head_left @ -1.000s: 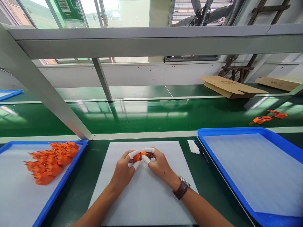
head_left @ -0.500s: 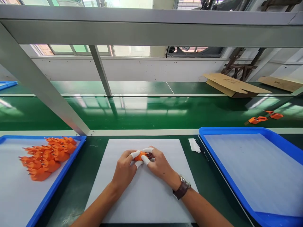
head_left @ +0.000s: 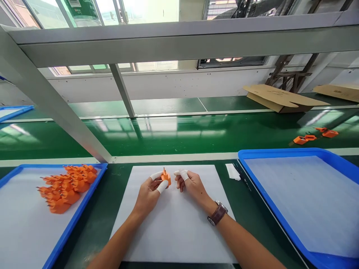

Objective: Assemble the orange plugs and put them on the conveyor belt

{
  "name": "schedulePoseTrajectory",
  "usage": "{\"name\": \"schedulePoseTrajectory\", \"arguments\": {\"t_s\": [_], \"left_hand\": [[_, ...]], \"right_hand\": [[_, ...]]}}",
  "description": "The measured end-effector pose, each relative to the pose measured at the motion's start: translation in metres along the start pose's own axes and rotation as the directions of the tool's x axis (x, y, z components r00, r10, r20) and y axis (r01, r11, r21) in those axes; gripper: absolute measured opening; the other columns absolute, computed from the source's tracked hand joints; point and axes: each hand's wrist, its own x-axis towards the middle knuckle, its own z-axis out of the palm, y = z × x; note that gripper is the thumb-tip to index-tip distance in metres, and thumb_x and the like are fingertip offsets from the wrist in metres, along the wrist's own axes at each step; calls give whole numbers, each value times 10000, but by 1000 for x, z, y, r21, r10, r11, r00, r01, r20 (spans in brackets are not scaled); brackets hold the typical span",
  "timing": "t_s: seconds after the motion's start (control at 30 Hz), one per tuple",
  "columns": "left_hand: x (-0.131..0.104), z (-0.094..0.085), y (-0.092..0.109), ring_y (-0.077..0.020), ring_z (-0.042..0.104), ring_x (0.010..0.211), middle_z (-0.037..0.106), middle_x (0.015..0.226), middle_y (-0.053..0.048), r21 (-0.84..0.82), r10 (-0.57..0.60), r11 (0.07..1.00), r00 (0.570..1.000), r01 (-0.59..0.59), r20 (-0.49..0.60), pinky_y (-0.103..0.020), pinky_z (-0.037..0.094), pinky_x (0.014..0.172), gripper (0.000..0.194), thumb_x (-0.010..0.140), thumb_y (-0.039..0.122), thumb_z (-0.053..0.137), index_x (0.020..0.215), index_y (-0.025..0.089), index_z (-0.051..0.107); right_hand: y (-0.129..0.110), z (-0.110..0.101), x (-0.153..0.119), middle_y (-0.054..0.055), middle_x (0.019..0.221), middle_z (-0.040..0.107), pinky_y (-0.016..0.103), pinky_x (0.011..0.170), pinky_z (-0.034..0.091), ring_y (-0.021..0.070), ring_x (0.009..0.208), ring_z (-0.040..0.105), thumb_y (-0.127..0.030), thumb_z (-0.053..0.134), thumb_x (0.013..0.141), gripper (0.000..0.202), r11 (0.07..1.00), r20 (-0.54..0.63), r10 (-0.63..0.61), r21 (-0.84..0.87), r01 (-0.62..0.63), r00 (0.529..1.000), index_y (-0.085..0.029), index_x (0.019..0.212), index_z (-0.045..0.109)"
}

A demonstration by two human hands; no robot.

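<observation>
Over the white sheet (head_left: 174,231), my left hand (head_left: 150,192) pinches a small orange plastic part (head_left: 166,178) between thumb and fingers, with a thin dark prong pointing up from it. White covers wrap the fingertips I use on both hands. My right hand (head_left: 192,186) is just to the right, apart from the orange part. Its thumb and forefinger come together and its other fingers curl in; whether anything small sits between them, I cannot make out. A group of similar orange parts (head_left: 67,188) stands packed in rows in the left blue tray (head_left: 75,215).
To the right lies another blue tray (head_left: 280,228) lined with white paper. A white scrap (head_left: 232,172) is beside it. Loose orange pieces (head_left: 304,139) and a cardboard box (head_left: 280,99) lie further back. A metal bar (head_left: 179,50) crosses above the bench, with a slanted post (head_left: 70,119) at left.
My right hand has let go of the orange part and drawn away to the right. The left hand still holds it, now turned so the prong points up. The view has tilted slightly.
</observation>
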Motion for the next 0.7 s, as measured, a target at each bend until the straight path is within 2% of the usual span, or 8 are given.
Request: {"name": "schedulePoseTrajectory", "arguments": {"t_s": [0.13,0.27,0.33,0.43,0.53,0.6,0.63,0.7], "left_hand": [[7,-6,2,-253,719,958,720,1105,-126,-305,-119,944,992,129,49,-454,571,963,393,870,435,699,1118,131,707],[12,-9,4,-247,725,937,735,1050,-149,-373,-131,917,990,142,55,-453,554,991,370,845,420,739,1018,93,728],[10,-10,8,-257,727,944,738,1066,-146,-369,-101,925,995,89,-14,-474,555,983,385,797,385,791,1045,99,723],[0,-18,22,-276,703,1037,737,1118,-129,-278,9,958,976,-70,-216,-473,550,982,453,720,333,848,1101,131,708],[-17,-42,44,-272,689,1069,735,1134,-113,-113,152,971,909,-210,-387,-452,538,999,503,688,314,856,1134,150,692],[-33,-72,59,-266,696,1050,734,1121,-108,-4,235,962,837,-272,-494,-450,541,998,529,679,313,854,1149,148,677],[-41,-92,65,-262,696,1050,733,1115,-105,54,269,956,784,-289,-559,-446,542,1000,536,680,316,851,1157,148,670],[-58,-139,73,-254,690,1065,725,1122,-104,179,323,943,646,-280,-692,-437,537,1009,534,704,332,832,1177,150,661]], "right_hand": [[5,1,-1,24,711,644,270,528,464,125,531,556,-585,523,945,480,998,27,-22,-60,23,999,-140,909,701],[6,1,-2,19,692,643,275,541,465,131,527,552,-577,493,960,483,989,47,-45,-137,52,998,-144,901,698],[5,1,-5,21,683,643,282,551,467,140,534,556,-577,483,962,486,981,60,-61,-180,71,996,-147,892,699],[7,0,-9,26,682,644,291,566,466,158,563,569,-575,486,959,475,966,72,-68,-243,84,995,-157,886,699],[10,-2,-10,27,675,646,303,586,465,172,579,574,-585,497,947,467,955,84,-54,-287,76,995,-167,873,692],[13,-3,-10,29,666,644,307,592,465,180,585,580,-594,493,942,473,951,97,-42,-303,70,994,-170,849,681],[14,-2,-10,31,664,644,307,596,465,183,591,583,-595,490,941,474,949,102,-35,-309,65,994,-172,841,676],[15,-2,-9,30,659,641,306,601,464,186,599,584,-593,490,939,467,945,105,-23,-323,56,994,-175,833,670]]}}
